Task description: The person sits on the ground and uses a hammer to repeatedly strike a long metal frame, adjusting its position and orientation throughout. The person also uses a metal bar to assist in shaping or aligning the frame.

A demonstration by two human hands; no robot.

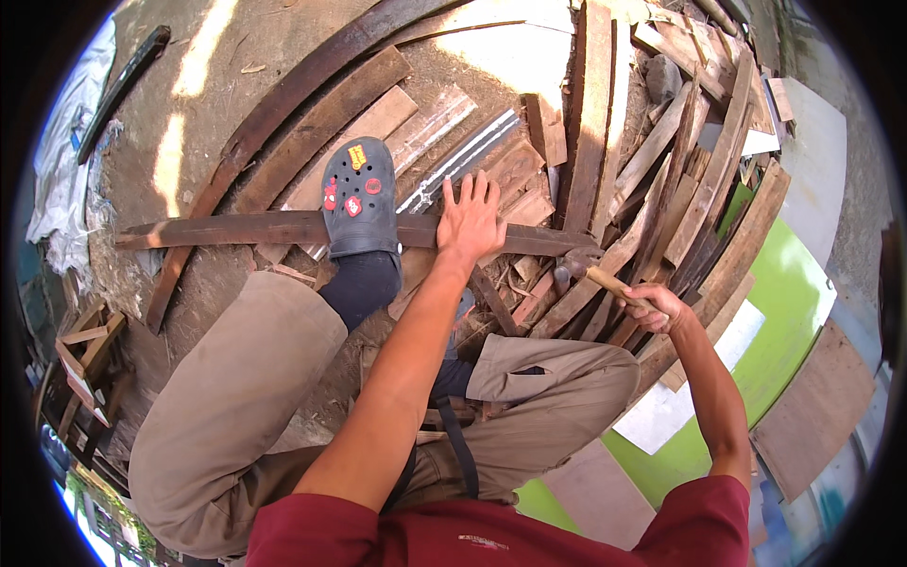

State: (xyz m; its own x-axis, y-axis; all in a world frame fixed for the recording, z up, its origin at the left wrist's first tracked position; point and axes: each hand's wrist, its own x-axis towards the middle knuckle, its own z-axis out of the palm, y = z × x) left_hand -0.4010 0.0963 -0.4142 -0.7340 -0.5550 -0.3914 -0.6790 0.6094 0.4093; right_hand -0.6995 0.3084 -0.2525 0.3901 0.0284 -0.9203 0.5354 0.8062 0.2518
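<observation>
My left hand [470,222] lies flat, fingers spread, on a long dark wooden plank [227,230] that runs left to right across the woodpile. My left foot in a grey clog [358,197] with red charms also stands on that plank, just left of the hand. My right hand [655,307] grips the wooden handle of a hammer [588,269]. The hammer's metal head rests at the plank's right end, among the other boards.
Several weathered boards and curved planks [312,85] lie piled on the dirt ground around the plank. A green panel [784,302] and flat sheets lie at the right. A small wooden frame [83,350] stands at the left edge.
</observation>
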